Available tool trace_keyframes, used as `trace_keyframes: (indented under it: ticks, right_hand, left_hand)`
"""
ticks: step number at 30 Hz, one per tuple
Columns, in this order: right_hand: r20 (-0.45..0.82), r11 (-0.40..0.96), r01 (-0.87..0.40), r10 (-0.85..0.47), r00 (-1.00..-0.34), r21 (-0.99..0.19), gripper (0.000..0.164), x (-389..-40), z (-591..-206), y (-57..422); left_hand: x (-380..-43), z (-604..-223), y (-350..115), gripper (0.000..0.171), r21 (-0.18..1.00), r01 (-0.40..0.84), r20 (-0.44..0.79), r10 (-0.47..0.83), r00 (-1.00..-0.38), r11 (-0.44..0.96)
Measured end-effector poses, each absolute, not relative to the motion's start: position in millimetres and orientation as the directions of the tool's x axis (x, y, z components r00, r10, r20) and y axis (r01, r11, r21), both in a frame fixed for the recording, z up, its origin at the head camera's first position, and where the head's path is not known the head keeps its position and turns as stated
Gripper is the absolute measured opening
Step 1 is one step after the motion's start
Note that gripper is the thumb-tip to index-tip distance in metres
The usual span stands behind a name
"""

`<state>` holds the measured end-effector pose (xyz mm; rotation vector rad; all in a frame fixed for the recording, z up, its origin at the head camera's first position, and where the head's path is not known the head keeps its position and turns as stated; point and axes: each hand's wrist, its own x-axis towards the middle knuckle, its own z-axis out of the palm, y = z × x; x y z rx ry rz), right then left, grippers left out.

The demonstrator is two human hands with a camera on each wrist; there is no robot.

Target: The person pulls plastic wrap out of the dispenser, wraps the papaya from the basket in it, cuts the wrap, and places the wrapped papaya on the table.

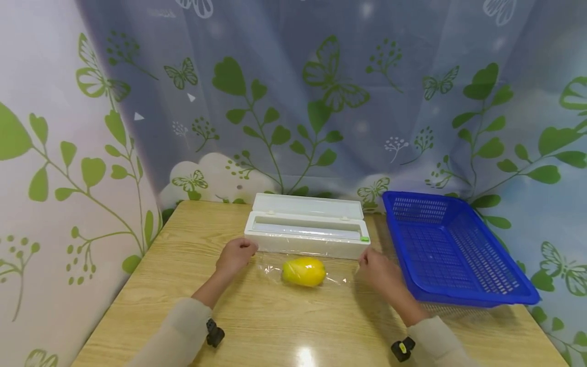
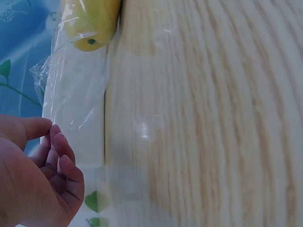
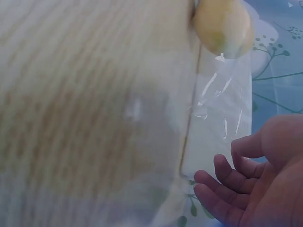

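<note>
A yellow oval fruit lies on the table under a sheet of clear cling film. The film stretches from a white cling film dispenser behind the fruit, whose lid stands raised over a pale roll. At the dispenser's front left corner, my left hand pinches the film's edge between thumb and forefinger. By the front right corner my right hand pinches the other side. Both wrist views show the film wrinkled and shiny between fruit and fingers.
A blue plastic basket with slotted walls stands at the right of the wooden table. A small green slider sits at the dispenser's right end. A printed curtain hangs behind the table.
</note>
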<state>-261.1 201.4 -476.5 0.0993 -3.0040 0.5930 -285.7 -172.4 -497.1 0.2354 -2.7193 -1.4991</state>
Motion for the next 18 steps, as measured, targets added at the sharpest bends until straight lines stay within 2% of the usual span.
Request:
trace_keyframes:
  ticks: [5,12,18]
  right_hand:
    - [0.086,0.909,-0.071,-0.039,-0.996,-0.411,0.015,-262.7,-484.8,198.9]
    - [0.104,0.894,-0.064,-0.020,-0.994,-0.444,0.014,-266.0,-494.9,197.1]
    - [0.111,0.888,-0.028,0.026,-0.993,-0.460,0.012,-268.2,-500.7,194.7]
  left_hand:
    - [-286.8,-500.0,-172.7,0.022,0.783,-0.120,-0.045,-0.137,-0.990,0.610]
    - [-287.3,-503.8,-173.6,0.019,0.748,-0.105,-0.033,-0.121,-0.992,0.656]
    - [-287.2,-506.2,-172.4,0.017,0.782,-0.091,-0.035,-0.102,-0.994,0.617]
